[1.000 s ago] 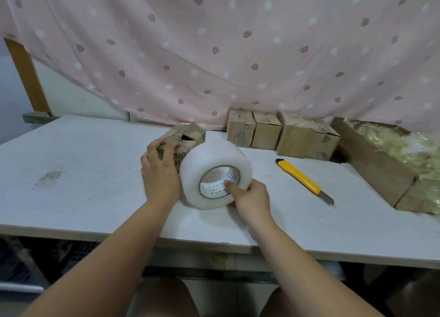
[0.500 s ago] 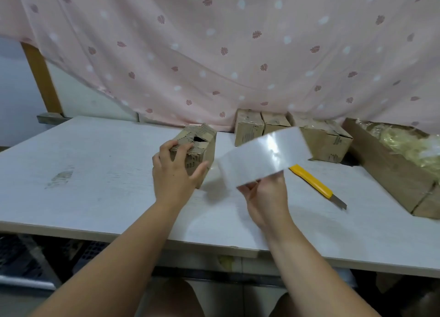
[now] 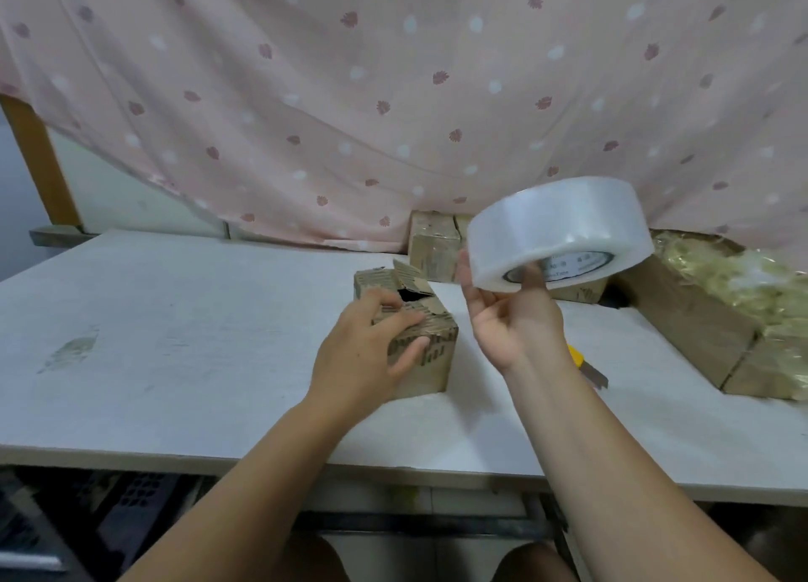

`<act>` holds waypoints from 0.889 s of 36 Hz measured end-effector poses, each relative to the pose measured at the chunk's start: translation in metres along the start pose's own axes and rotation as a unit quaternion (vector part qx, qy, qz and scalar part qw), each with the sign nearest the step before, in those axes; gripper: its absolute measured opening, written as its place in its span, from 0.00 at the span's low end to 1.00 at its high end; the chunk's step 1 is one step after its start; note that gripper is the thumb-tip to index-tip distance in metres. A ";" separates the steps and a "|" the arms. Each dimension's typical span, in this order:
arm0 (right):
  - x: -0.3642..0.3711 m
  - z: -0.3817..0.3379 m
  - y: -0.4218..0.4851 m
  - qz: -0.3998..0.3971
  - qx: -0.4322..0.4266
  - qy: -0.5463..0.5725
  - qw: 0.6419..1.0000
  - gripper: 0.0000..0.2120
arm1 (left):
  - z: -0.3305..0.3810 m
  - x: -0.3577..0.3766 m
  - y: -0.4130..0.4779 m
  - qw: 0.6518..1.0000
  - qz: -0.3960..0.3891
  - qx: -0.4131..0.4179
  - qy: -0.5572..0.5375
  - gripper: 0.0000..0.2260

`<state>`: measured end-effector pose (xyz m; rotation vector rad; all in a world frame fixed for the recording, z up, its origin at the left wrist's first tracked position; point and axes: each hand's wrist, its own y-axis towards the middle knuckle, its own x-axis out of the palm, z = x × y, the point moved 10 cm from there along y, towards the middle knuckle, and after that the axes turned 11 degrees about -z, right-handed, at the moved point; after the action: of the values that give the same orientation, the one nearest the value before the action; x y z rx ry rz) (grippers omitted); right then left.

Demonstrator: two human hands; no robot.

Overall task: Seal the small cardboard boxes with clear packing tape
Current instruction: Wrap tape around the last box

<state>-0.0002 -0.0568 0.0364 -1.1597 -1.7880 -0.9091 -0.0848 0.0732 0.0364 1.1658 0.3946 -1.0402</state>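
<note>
Tape roll [image 3: 559, 231] is up in the air, held by the right hand [image 3: 511, 319] well above the counter [image 3: 175, 319]. The thumb is hooked into the cardboard core and the other fingers are wrapped behind the roll, so it's a proper grasp. The roll is tilted, with its printed inner ring facing down toward the person.

Left hand [image 3: 363, 354] is on the small box [image 3: 433, 354], which sits on the counter roughly in the middle. The fingers are curled over its top edge and the thumb presses its near side, so they're gripping it. The box's top flaps aren't flat: one sticks up at the back and there's a dark gap showing.

Behind the roll, a few more boxes [image 3: 430, 249] are lined up against the pink spotted curtain [image 3: 393, 100]. A yellow utility knife [image 3: 583, 360] pokes out from behind the right wrist. Off to the right there's a bigger carton [image 3: 699, 319] stuffed with crinkly plastic.
</note>
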 end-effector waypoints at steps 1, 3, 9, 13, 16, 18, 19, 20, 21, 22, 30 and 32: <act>-0.001 -0.002 0.002 0.006 0.001 0.003 1.000 0.11 | 0.004 0.004 0.002 1.000 -0.019 0.003 -0.009 0.13; -0.004 -0.004 0.007 0.017 0.009 -0.004 1.000 0.15 | 0.012 0.009 0.004 0.999 -0.044 0.020 -0.021 0.14; -0.008 -0.002 0.020 0.042 0.043 -0.050 0.997 0.09 | 0.034 0.016 0.003 0.993 -0.063 0.070 -0.064 0.17; -0.008 0.009 0.025 0.039 0.065 -0.070 0.995 0.17 | 0.026 0.020 0.001 0.991 -0.069 0.047 -0.105 0.18; -0.012 0.014 0.027 0.049 0.077 -0.091 0.992 0.21 | 0.011 0.023 0.000 0.971 -0.059 -0.024 -0.230 0.10; -0.014 0.014 0.029 0.053 0.073 -0.115 0.989 0.21 | -0.005 0.023 0.000 0.924 -0.029 -0.100 -0.367 0.08; -0.015 0.014 0.029 0.051 0.069 -0.124 0.989 0.21 | -0.013 0.022 0.000 0.895 -0.006 -0.137 -0.424 0.08; -0.015 0.014 0.029 0.047 0.065 -0.132 0.988 0.21 | -0.020 0.022 0.000 0.865 0.016 -0.176 -0.470 0.08; -0.015 0.014 0.029 0.043 0.062 -0.138 0.988 0.21 | -0.025 0.022 -0.001 0.833 0.034 -0.216 -0.508 0.09; -0.014 0.014 0.029 0.039 0.059 -0.143 0.987 0.20 | -0.029 0.024 -0.001 0.801 0.043 -0.251 -0.542 0.11; -0.008 0.014 0.026 0.006 0.062 -0.166 0.984 0.20 | -0.018 0.025 0.013 0.767 0.019 -0.306 -0.563 0.11; -0.007 0.013 0.026 0.003 0.059 -0.184 0.981 0.20 | -0.015 0.023 0.014 0.763 0.049 -0.307 -0.567 0.09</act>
<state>0.0224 -0.0396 0.0279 -1.3198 -2.0982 -0.6012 -0.0578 0.0763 0.0218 -0.1483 -0.3000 -1.2030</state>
